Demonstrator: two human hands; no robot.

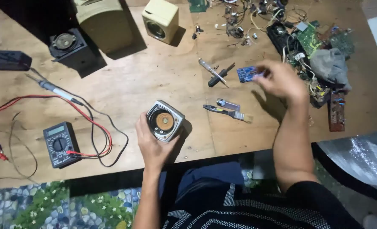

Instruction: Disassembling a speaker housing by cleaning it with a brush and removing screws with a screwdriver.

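The left hand [152, 142] wraps its grip around a small silver speaker [165, 121], holding it upright on the wooden surface [154, 80] with the orange cone facing up; the fingers close on the speaker's left and lower sides. Up and to the right of the speaker, the right hand [279, 80] reaches over a small blue circuit board [248, 73], its blurred fingertips at the board's right edge; whether that grip has closed on the board cannot be told. Between the speaker and the board lie a small brush [226, 113] and a black-handled screwdriver [218, 76]. Left of the speaker sits a black multimeter [59, 144] with red and black leads [91, 123]. Beyond the speaker, at the surface's far edge, stands a beige speaker box [160, 20]
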